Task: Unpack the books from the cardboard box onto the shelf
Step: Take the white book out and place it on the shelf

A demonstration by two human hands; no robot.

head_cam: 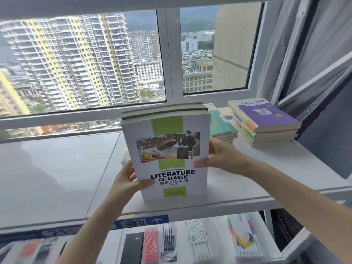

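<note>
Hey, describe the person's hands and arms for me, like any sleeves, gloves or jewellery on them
Both forearms are bare as far as the frame shows, with no sleeve in sight. The left hand and the right hand wear no gloves. No watch, bracelet or ring shows on the visible wrists and fingers.

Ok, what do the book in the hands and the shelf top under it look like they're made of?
The book looks like a paperback: a thin, smooth printed cover with a slight sheen, and a pale paper page block visible at its top edge. The shelf top looks like a smooth white laminate or painted board; it shows soft window reflections, so semi-gloss. Which of the two cannot be told.
</note>
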